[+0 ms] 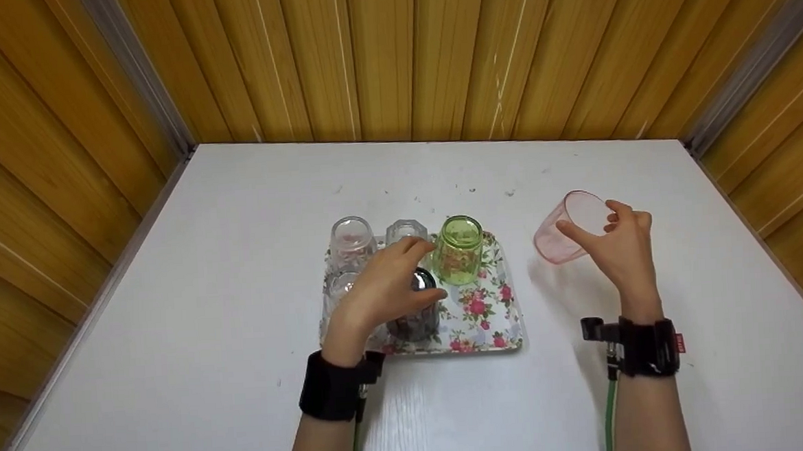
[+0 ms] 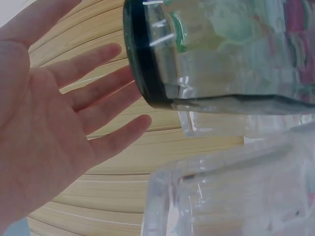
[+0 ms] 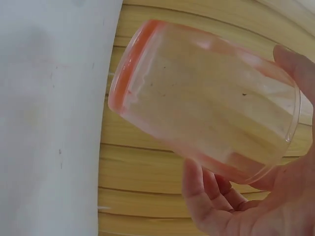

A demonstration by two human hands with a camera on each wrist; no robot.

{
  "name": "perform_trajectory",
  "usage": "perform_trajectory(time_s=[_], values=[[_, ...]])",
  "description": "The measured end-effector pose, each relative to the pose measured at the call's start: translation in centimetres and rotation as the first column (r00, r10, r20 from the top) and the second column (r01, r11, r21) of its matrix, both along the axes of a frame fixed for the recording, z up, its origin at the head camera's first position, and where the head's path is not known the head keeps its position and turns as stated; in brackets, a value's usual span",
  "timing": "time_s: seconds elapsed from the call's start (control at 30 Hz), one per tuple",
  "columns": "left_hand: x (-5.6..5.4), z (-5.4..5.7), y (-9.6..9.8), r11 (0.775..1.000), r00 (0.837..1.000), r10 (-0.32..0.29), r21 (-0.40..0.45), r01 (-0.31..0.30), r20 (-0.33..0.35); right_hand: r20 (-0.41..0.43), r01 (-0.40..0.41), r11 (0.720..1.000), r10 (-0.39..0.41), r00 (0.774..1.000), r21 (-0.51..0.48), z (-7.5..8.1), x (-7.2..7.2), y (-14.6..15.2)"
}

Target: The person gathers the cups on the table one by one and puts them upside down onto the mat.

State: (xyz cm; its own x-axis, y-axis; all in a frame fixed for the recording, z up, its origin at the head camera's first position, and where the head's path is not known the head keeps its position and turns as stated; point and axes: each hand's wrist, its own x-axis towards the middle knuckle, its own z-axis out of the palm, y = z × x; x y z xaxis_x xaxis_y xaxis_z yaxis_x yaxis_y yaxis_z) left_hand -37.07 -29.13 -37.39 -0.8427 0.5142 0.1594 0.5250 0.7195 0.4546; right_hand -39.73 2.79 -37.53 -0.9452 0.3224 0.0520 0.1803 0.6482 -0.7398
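Observation:
My right hand (image 1: 619,248) pinches a clear pink glass (image 1: 559,239) near its rim, thumb on one side and fingers on the other. The glass is tilted, its mouth toward the hand, above the table right of the tray. Over the flowered tray (image 1: 509,316), my left hand (image 1: 384,285) spreads its thumb and fingers above a dark grey glass (image 1: 417,324) that stands upside down. In the left wrist view the fingers are straight beside the grey glass (image 2: 236,59). A green glass (image 1: 459,250) stands upside down just right of the left fingertips.
Two clear glasses (image 1: 351,238) stand upside down at the tray's left side, the nearer partly behind the left hand. Another clear glass (image 1: 405,229) is at the tray's back middle. The white table (image 1: 238,261) meets wood-patterned walls (image 1: 379,62) at the back and sides.

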Motion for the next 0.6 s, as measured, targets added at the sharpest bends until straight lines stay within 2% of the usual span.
perform_trajectory(time_s=[0.17, 0.33, 0.47, 0.6], values=[[0.0, -0.1, 0.3, 1.000, 0.999, -0.011, 0.024, 0.012, -0.050, -0.065, -0.082, 0.997, 0.082, 0.995, 0.000, 0.8, 0.7, -2.0], [0.0, -0.1, 0.5, 1.000, 0.999, -0.010, 0.022, 0.011, -0.041, -0.095, -0.191, 0.981, 0.188, 0.978, -0.028, 1.8, 1.5, -3.8], [0.1, -0.1, 0.8, 1.000, 1.000, -0.010, 0.010, 0.010, -0.028, -0.107, -0.279, 0.959, 0.272, 0.956, -0.057, 2.2, 2.0, -5.0], [0.1, -0.1, 1.2, 1.000, 1.000, -0.014, 0.016, 0.014, -0.021, -0.100, -0.365, 0.923, 0.354, 0.930, -0.122, 2.3, 2.2, -5.6]])
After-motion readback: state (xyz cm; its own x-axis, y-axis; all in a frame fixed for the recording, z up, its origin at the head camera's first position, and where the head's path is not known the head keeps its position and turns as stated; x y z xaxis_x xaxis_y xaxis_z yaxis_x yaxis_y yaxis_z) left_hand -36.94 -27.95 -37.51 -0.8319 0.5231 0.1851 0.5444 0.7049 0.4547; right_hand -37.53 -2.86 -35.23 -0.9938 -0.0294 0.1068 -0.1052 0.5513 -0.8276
